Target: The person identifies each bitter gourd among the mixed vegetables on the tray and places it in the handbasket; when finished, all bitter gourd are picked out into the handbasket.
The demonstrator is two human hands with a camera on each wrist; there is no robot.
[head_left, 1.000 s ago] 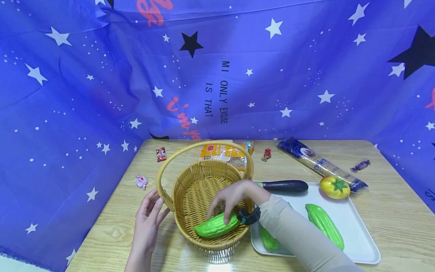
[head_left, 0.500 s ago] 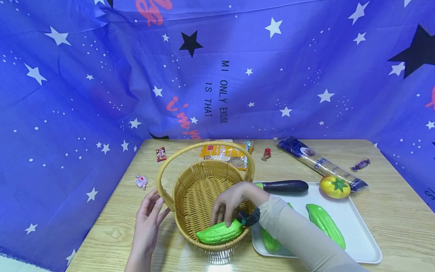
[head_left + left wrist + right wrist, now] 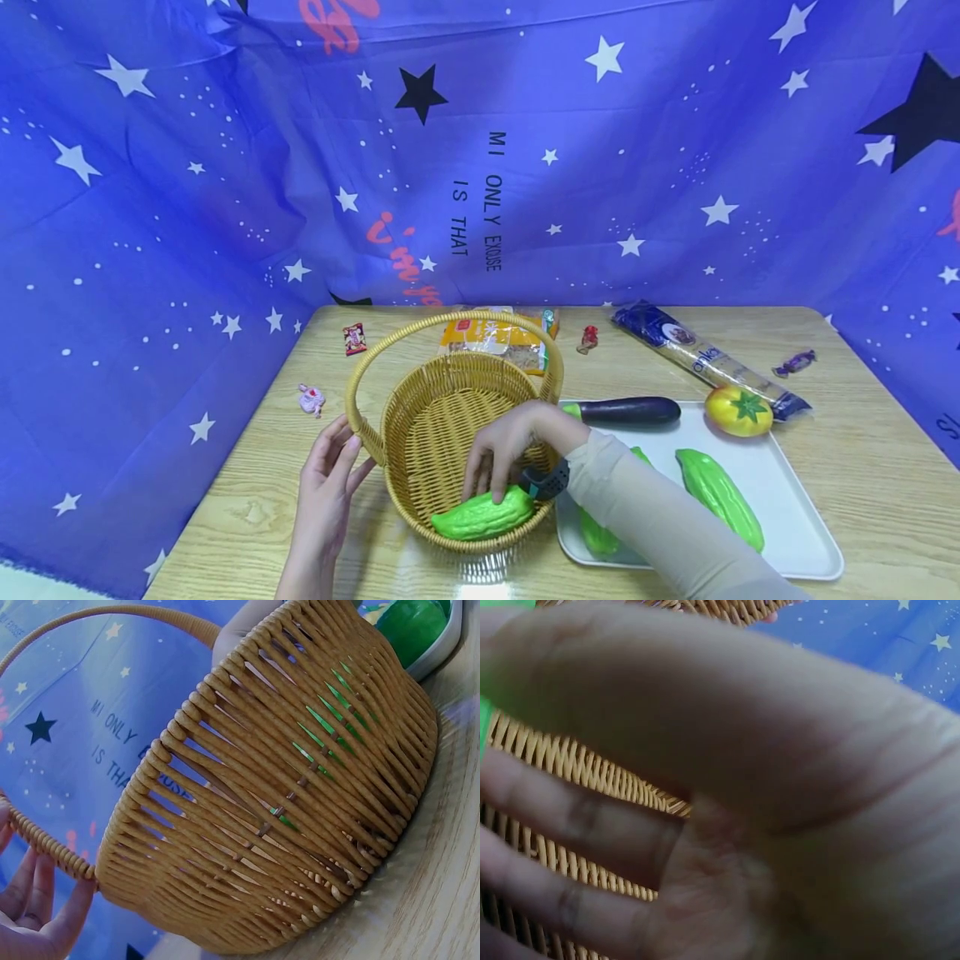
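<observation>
In the head view a round wicker basket point(image 3: 450, 442) with a tall arched handle stands on the table. My left hand point(image 3: 330, 475) pinches the foot of that handle on the basket's left side; the left wrist view shows its fingers point(image 3: 41, 892) at the same spot. Inside the basket, by the near wall, lies a green toy bitter melon point(image 3: 480, 517). Reaching in from the right, my right hand point(image 3: 506, 446) holds the bitter melon between thumb and fingers. Its green shows through the weave in the left wrist view.
Right of the basket sits a white tray point(image 3: 795, 533) with an eggplant point(image 3: 633, 410), a yellow fruit point(image 3: 738, 411) and two green gourds point(image 3: 720, 496), one partly under my sleeve. Behind lie an orange packet point(image 3: 495, 337), a long noodle pack point(image 3: 697, 354) and several candies point(image 3: 355, 339).
The bitter melon and my right hand have shifted slightly to the right and down toward the basket's near wall. My left hand has stayed on the handle.
</observation>
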